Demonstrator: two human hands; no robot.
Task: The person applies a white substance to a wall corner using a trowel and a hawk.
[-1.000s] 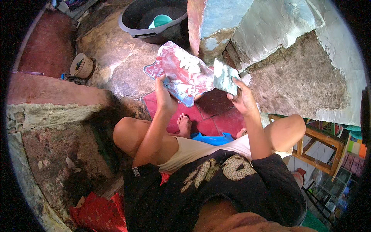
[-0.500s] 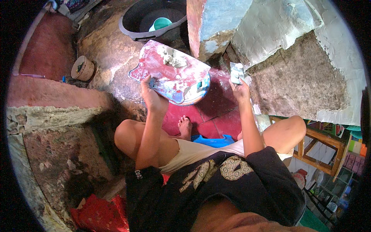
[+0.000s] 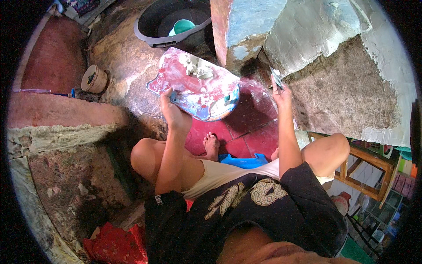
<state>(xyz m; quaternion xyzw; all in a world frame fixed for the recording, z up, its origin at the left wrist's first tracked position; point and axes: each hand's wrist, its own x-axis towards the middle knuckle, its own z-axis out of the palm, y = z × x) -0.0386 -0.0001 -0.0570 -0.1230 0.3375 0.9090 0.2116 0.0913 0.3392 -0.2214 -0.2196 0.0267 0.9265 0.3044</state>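
My left hand grips the lower left edge of a flat, paint-smeared board, its thumb over the top face. A lump of whitish putty sits toward the board's far side. In my right hand is a small putty knife, held by its near end, with some white putty on the blade. The blade is close to the rough bare patch of wall; whether it touches cannot be made out. Smooth grey-white putty covers the wall above and around that patch.
A black tub with a green dipper inside stands at the back. A small bucket is at the left, beyond a low ledge. Red tiles lie below; a wooden frame is at right.
My right hand has moved a little right, toward the wall, and turned the putty knife so its blade shows nearly edge-on. My left hand and the board are almost still.
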